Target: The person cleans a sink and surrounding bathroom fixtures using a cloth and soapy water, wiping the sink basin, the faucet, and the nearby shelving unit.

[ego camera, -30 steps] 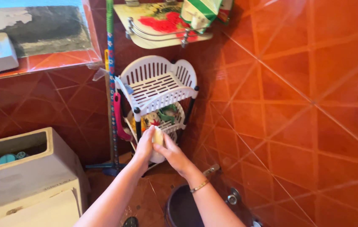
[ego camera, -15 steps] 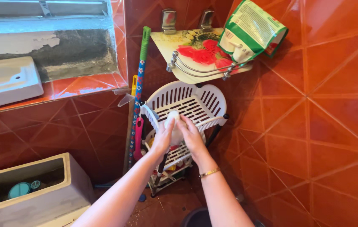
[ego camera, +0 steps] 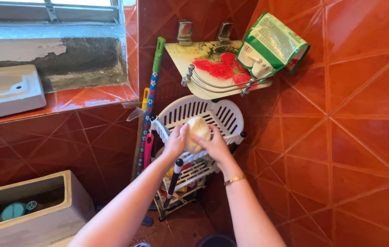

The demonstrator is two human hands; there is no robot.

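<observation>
Centrally: soap (ego camera: 197,131) clasped between left hand (ego camera: 176,142) & right hand (ego camera: 216,145), both closed on it, above white rack (ego camera: 231,116), under corner shelf (ego camera: 194,57). Prob. light, hard, slippery when wet; grip its broad sides.

We see white slatted plastic corner rack (ego camera: 222,114), top tier bare; green refill pouch (ego camera: 270,43) on flower-printed wall shelf (ego camera: 194,59).

Green pouch (ego camera: 271,43) up at one o'clock on the flowered shelf (ego camera: 203,61), open cistern (ego camera: 30,210) at eight
</observation>
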